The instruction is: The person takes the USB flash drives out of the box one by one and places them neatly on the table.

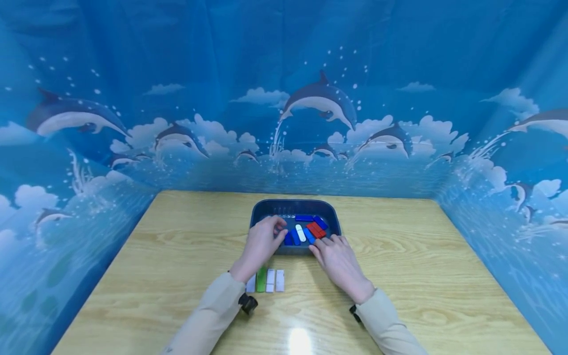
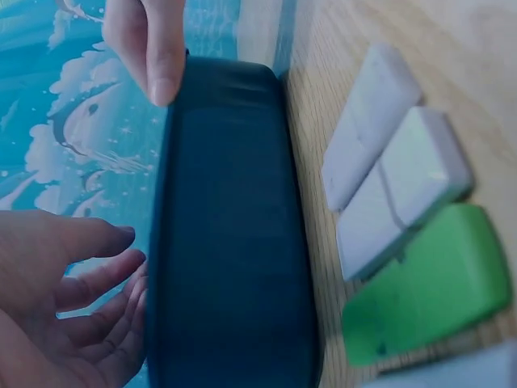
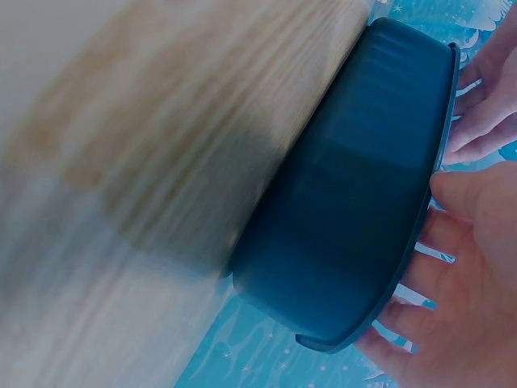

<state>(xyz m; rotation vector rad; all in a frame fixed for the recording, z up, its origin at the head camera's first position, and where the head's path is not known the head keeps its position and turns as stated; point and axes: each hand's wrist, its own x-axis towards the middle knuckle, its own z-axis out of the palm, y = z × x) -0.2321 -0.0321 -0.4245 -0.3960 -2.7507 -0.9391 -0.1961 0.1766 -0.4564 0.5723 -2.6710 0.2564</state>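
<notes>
A dark plastic tray holds several small flat sticks, like USB sticks: blue, red and one white. My left hand reaches over the tray's left side, fingers loosely curved and thumb apart; nothing shows between them in the left wrist view. At the near right rim, my right hand rests with its thumb and relaxed fingers at the edge. Part of the tray's contents is hidden behind both hands.
On the wooden table, nearer than the tray, lies a row of similar sticks: a green one and several whitish ones. My left wrist partly covers the row. A blue dolphin-print curtain surrounds the table's back and sides.
</notes>
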